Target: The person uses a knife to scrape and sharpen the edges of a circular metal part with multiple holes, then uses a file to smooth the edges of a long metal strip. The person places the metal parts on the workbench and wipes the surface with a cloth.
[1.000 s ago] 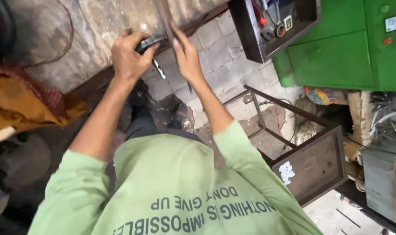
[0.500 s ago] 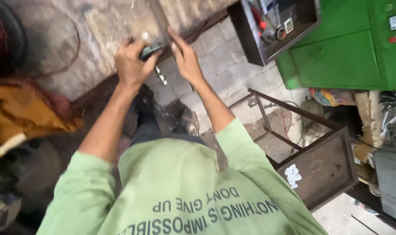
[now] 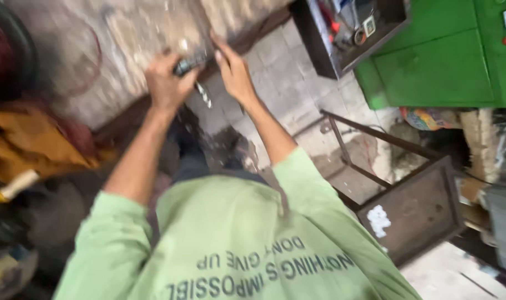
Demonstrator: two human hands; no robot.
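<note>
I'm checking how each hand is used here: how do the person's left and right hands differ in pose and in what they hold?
The left hand is curled in a closed grip around a small dark tool; the right hand is flatter, fingers stretched up along a long metal bar. The left hand sits slightly lower and further left than the right hand. Both are bare, raised ahead of the green shirt, and blurred by motion.

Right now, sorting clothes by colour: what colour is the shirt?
Light green shirt with dark lettering; head view.
</note>
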